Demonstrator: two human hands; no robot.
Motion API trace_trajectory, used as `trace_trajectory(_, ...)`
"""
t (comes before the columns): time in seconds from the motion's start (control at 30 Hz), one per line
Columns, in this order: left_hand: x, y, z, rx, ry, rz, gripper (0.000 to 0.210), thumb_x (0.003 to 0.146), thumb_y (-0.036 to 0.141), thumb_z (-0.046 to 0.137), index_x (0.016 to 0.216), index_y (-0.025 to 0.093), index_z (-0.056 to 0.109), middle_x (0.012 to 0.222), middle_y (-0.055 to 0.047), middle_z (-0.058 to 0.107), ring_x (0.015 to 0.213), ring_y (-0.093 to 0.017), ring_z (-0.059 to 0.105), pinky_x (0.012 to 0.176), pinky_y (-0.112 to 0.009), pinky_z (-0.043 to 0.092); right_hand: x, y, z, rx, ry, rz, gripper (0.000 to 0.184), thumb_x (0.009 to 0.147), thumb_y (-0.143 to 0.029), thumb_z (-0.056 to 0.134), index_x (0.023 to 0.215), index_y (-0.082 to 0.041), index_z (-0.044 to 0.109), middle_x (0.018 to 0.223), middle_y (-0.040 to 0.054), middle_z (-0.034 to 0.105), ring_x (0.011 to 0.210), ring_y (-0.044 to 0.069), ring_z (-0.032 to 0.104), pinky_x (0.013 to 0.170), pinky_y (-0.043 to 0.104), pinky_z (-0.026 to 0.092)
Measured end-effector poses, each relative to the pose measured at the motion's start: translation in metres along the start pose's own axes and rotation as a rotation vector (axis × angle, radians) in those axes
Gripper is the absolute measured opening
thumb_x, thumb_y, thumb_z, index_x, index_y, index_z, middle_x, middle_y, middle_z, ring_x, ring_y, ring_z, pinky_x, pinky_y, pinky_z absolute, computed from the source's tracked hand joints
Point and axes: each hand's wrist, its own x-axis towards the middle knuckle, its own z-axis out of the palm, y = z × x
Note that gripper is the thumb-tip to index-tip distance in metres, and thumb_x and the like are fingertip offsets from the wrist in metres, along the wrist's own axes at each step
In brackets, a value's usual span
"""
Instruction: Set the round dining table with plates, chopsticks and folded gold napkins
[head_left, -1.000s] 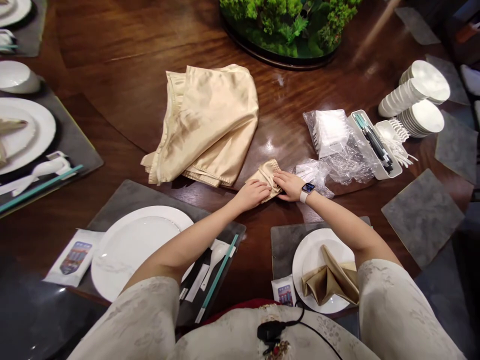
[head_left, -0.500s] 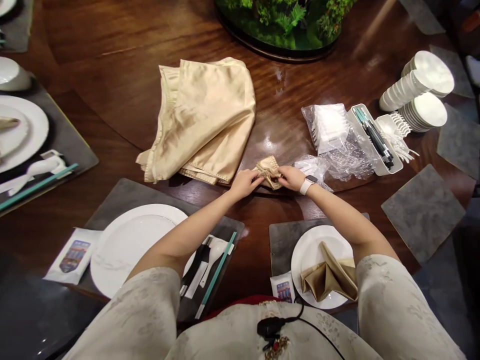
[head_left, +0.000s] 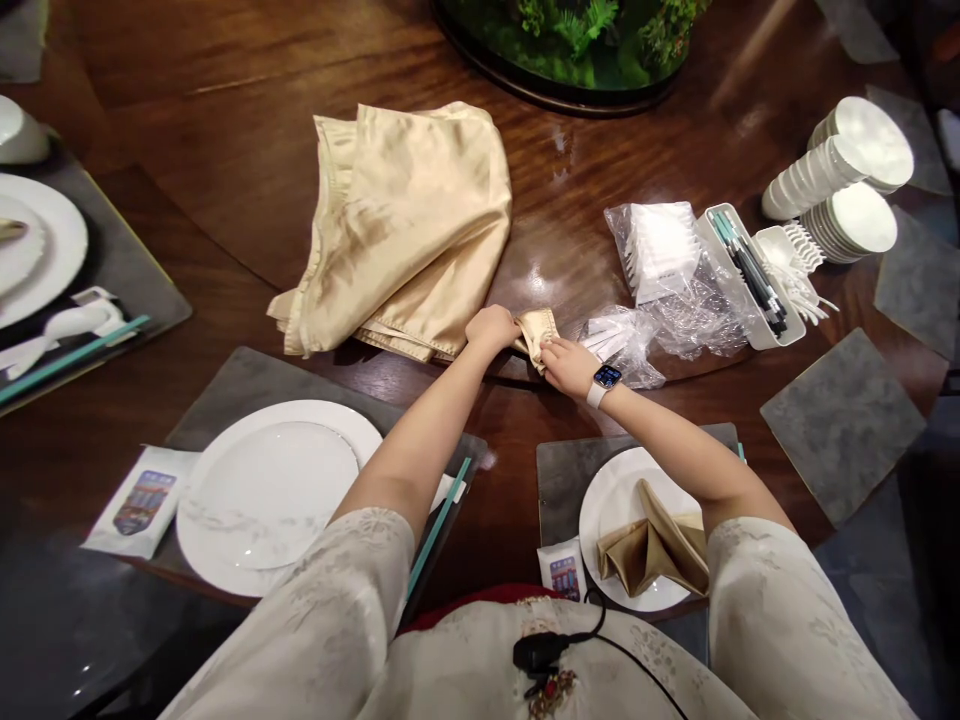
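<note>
Between my hands is a small bunched gold cloth napkin (head_left: 537, 328), pleated, just above the wooden table's turntable edge. My left hand (head_left: 493, 327) is closed around its left end, fingers curled with the knuckles up. With bent fingers my right hand (head_left: 568, 366) grips the napkin's lower right side; a watch is on that wrist. Left of the napkin lies a large heap of gold cloth (head_left: 412, 230), close to my left hand. A folded gold napkin (head_left: 652, 550) stands on a white plate (head_left: 600, 490) below my right forearm.
A large white plate (head_left: 262, 500) lies on a grey placemat (head_left: 225, 390), beside a wrapped packet (head_left: 142, 502). To the right are plastic-wrapped white items (head_left: 664, 250), a chopstick tray (head_left: 750, 280) and stacked bowls (head_left: 847, 225). A planted centrepiece (head_left: 577, 50) stands at the back.
My left hand has turned over at the napkin's left end and moved slightly up. My right hand has shifted a little left and down along the napkin. The view has tilted slightly.
</note>
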Motion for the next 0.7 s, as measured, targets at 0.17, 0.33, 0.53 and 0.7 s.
trace_trajectory(0.17, 0.007, 0.006, 0.001, -0.028, 0.051, -0.015, 0.030, 0.075, 0.035, 0.067, 0.093, 0.012, 0.075, 0.102, -0.022, 0.071, 0.104, -0.040, 0.065, 0.085, -0.044, 0.052, 0.010, -0.016, 0.007, -0.108, -0.052, 0.115, 0.039, 0.098, -0.014, 0.031, 0.127, -0.010, 0.057, 0.133, 0.0221, 0.055, 0.130, 0.033, 0.043, 0.096, 0.047, 0.045)
trace_trajectory(0.33, -0.016, -0.015, 0.004, -0.266, 0.371, 0.238, 0.031, 0.076, 0.029, 0.068, 0.105, 0.017, 0.068, 0.113, -0.015, 0.065, 0.114, -0.031, 0.059, 0.102, -0.045, 0.046, 0.025, -0.015, -0.006, 0.004, -0.052, 0.261, 0.036, 0.095, -0.011, 0.034, 0.120, -0.010, 0.060, 0.116, 0.0223, 0.064, 0.109, 0.030, 0.059, 0.087, 0.042, 0.049)
trace_trajectory(0.53, -0.091, -0.070, 0.014, -1.057, 0.341, 0.161, 0.048, 0.084, 0.042, 0.063, 0.126, 0.021, 0.054, 0.130, -0.013, 0.058, 0.110, -0.021, 0.062, 0.094, -0.037, 0.051, -0.010, -0.036, -0.028, 0.816, 0.245, 0.425, 0.029, 0.069, -0.016, 0.064, 0.098, -0.014, 0.064, 0.088, 0.0056, 0.070, 0.081, 0.019, 0.063, 0.077, 0.031, 0.051)
trace_trajectory(0.7, -0.172, -0.100, 0.028, -1.491, -0.127, 0.101, 0.060, 0.080, 0.068, 0.058, 0.118, 0.021, 0.061, 0.107, -0.010, 0.070, 0.086, -0.020, 0.068, 0.074, -0.032, 0.054, -0.048, -0.119, -0.028, 1.666, 0.007, 0.430, 0.037, 0.062, -0.022, 0.073, 0.097, -0.017, 0.064, 0.080, -0.0008, 0.069, 0.068, 0.014, 0.064, 0.063, 0.026, 0.053)
